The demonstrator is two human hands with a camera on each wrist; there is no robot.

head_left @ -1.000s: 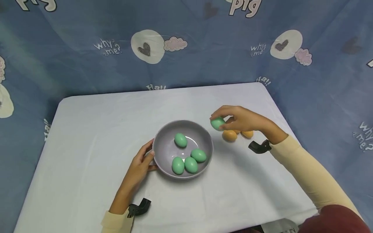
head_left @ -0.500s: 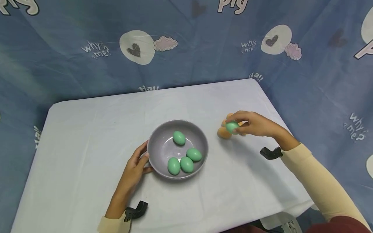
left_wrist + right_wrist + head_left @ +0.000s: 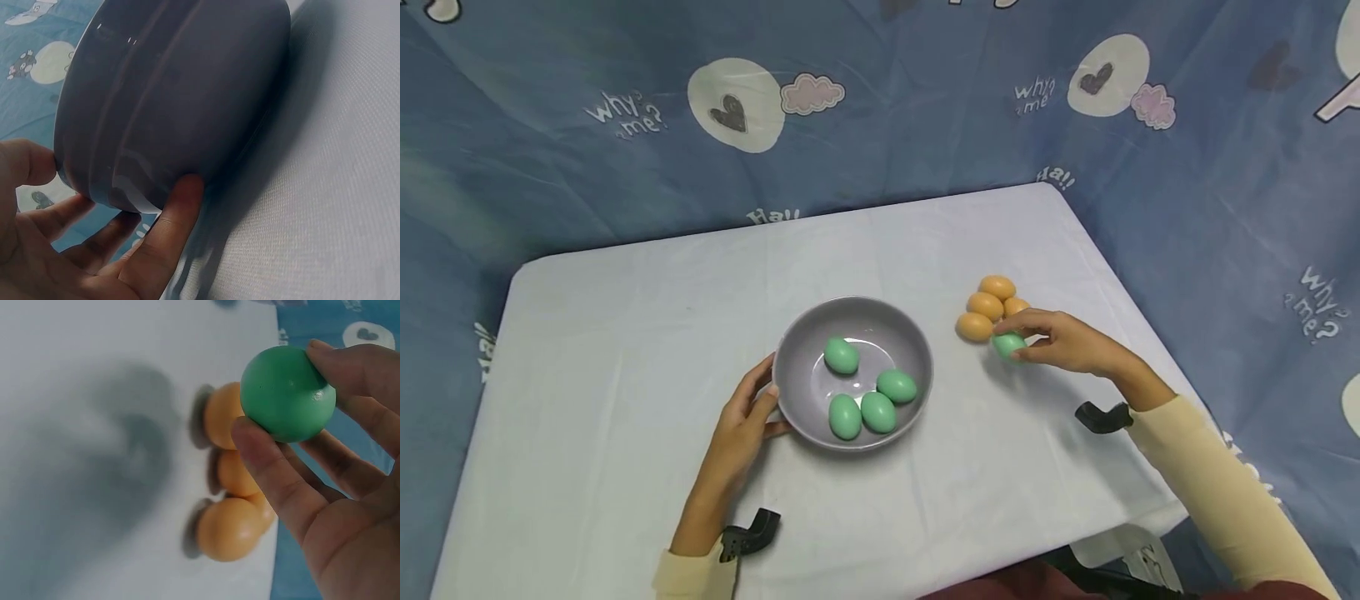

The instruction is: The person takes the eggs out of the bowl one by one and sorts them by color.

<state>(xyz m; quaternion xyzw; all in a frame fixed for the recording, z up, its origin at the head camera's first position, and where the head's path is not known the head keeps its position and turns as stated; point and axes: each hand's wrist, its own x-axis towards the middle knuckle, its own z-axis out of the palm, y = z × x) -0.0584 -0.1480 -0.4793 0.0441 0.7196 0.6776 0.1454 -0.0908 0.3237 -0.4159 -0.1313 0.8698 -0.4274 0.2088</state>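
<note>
A grey bowl (image 3: 808, 417) stands on the white table with several green eggs (image 3: 841, 356) inside. My left hand (image 3: 737, 425) holds its left side, the thumb at the rim and the fingers against the outer wall, as the left wrist view shows of the bowl (image 3: 181, 94). Out to the right, my right hand (image 3: 1067, 342) pinches another green egg (image 3: 287, 394) between thumb and fingertips. That egg hangs above the cloth, beside a cluster of orange eggs (image 3: 985, 306). The hand hides part of the cluster in the head view.
White cloth (image 3: 625, 358) covers the table, whose far edge meets a blue printed curtain (image 3: 880, 150). Black wrist mounts (image 3: 751, 533) sit on both forearms. A pale object (image 3: 1120, 546) shows below the table's front edge.
My right hand has carried the pinched green egg rightward and nearer to me, uncovering more orange eggs. The left hand keeps its hold on the bowl. The head view has shifted slightly.
</note>
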